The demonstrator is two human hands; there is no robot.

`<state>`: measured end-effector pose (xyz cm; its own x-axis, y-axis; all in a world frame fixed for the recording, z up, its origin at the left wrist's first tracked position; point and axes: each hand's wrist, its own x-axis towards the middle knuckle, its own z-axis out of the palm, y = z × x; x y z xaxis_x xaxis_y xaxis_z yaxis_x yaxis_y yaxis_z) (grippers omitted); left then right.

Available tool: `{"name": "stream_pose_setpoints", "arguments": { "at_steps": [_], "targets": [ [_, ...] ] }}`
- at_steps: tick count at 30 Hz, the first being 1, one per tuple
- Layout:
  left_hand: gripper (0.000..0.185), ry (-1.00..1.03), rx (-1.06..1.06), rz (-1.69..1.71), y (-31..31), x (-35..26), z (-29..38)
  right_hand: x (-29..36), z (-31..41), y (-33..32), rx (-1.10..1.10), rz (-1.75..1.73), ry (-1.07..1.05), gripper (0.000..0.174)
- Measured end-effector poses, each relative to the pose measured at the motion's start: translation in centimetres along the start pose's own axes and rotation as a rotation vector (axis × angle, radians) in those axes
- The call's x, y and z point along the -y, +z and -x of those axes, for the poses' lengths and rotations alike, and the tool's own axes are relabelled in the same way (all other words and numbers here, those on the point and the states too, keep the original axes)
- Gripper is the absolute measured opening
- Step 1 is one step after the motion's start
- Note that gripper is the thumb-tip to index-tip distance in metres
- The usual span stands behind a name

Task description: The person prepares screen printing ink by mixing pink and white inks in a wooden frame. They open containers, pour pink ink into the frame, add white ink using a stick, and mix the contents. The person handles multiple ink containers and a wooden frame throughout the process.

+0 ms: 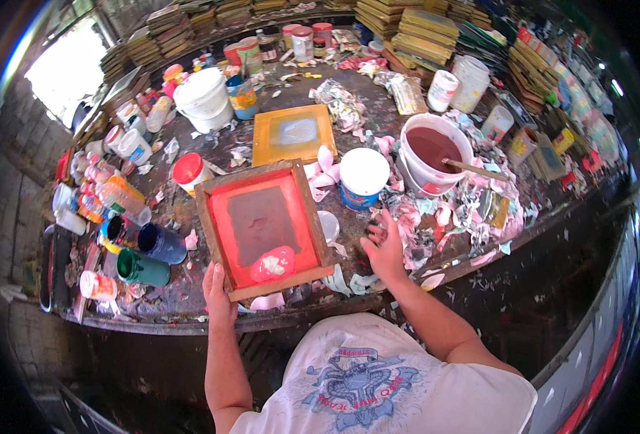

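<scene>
My left hand (219, 287) grips the lower left corner of a wooden-framed printing screen (266, 228), which is tilted above the bench. Red covers the inner border of its mesh around a dark grey middle, and a blob of pink and white ink (273, 264) lies near its lower edge. To the right of the frame, my right hand (383, 247) hovers with its fingers apart and dark smudges on the fingertips. Just beyond it stands a blue tub with a white lid (364, 179). Between frame and hand sits a small white round container (328, 226).
A bucket of dark red liquid (434, 146) with a wooden stick stands right, among crumpled stained scraps (461, 217). Behind the held frame lies a yellow screen (293, 133). Left are a white bucket (203, 100), a red-lidded jar (191, 172) and a green cup (142, 267). Stacked frames (426, 38) line the back.
</scene>
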<state>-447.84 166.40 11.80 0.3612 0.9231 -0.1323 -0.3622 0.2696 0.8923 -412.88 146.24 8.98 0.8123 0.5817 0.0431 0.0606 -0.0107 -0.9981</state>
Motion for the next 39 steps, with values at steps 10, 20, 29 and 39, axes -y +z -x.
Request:
{"name": "stream_pose_setpoints", "arguments": {
  "at_steps": [10,20,29,39],
  "targets": [
    [0.043,-0.036,0.117,0.016,-2.3,-2.1,1.6,-0.1,-8.4,3.4,-0.035,0.159,0.152,0.099],
    [0.056,-0.174,0.447,0.057,3.0,2.8,-1.5,0.6,-5.0,0.8,0.002,-0.284,0.256,0.061],
    [0.060,-0.321,0.572,-0.006,7.0,6.0,-5.0,0.0,1.4,-2.5,0.033,-0.297,0.036,0.054],
    [0.069,-0.089,0.479,-0.118,6.9,6.9,-5.2,0.9,2.1,-3.8,-0.095,-0.063,0.044,0.046]
  ]
}}
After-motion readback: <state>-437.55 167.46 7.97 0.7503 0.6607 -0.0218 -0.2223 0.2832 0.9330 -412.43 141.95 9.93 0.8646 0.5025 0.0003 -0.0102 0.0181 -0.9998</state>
